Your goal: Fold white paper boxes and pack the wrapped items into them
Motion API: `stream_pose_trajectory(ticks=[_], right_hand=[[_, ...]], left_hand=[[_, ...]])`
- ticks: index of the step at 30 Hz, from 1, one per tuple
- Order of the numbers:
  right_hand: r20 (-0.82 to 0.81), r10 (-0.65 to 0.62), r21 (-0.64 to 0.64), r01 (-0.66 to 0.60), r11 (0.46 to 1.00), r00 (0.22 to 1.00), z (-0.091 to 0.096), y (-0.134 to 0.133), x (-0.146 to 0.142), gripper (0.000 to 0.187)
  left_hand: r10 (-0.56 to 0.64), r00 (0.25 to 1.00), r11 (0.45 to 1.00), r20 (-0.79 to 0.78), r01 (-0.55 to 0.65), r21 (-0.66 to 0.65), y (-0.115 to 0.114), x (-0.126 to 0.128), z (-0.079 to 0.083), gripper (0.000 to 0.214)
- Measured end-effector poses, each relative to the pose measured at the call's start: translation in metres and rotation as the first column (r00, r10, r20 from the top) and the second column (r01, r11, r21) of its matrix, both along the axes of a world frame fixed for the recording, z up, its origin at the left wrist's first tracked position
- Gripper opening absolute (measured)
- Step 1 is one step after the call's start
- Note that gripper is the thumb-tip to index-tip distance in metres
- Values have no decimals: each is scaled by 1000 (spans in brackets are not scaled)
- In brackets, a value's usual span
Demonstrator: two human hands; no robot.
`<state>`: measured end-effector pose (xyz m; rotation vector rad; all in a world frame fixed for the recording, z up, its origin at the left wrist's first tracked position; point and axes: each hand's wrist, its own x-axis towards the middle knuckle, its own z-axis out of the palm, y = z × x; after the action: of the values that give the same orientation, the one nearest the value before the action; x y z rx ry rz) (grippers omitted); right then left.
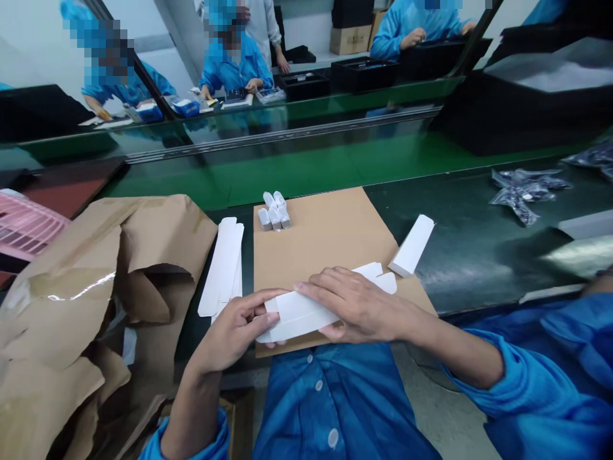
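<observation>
Running left to right, the white carton [301, 318] is pinched at its left end by the left hand [230, 331], clasped midway by the right hand [360, 303].

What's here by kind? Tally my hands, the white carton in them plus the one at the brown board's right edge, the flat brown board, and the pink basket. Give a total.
Hands: 2 (left hand, right hand)
White cartons: 2 (held carton, edge carton)
Flat brown board: 1
Pink basket: 1
Total: 6
</observation>
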<state>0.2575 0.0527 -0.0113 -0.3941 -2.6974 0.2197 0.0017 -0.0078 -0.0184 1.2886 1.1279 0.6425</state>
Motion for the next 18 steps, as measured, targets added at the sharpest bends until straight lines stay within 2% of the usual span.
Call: stream_pose_trajectory(ticks=[2,4,8,10,12,14,18], right_hand=[[-13,13,-31,-14,999,1000,2,-1,3,59],[-20,9,3,-9,1000,1000,1,-4,3,57],[8,-28,180,26,983,1000,-4,-7,1,54],[31,-119,315,103,944,992,-6,-6,1,48],[25,-206,432,175,885,978,-8,-6,1,41],[14,-228,501,190,844,974,-9,-8,1,34],[7,-186,551,151,820,983,-5,-15,1,27]], left_hand=[[16,999,1000,40,-16,-11,-3,3,-2,47],[68,998,997,4,-68,46,-3,7,-4,43],[143,973,951,-179,-84,299,3,9,-4,25],[199,950,924,-242,-99,370,6,9,-3,22],[248,930,910,-272,-128,394,8,10,-2,22],[267,919,908,-290,-139,396,7,11,-2,20],[320,908,916,-270,-223,334,6,6,-2,22]])
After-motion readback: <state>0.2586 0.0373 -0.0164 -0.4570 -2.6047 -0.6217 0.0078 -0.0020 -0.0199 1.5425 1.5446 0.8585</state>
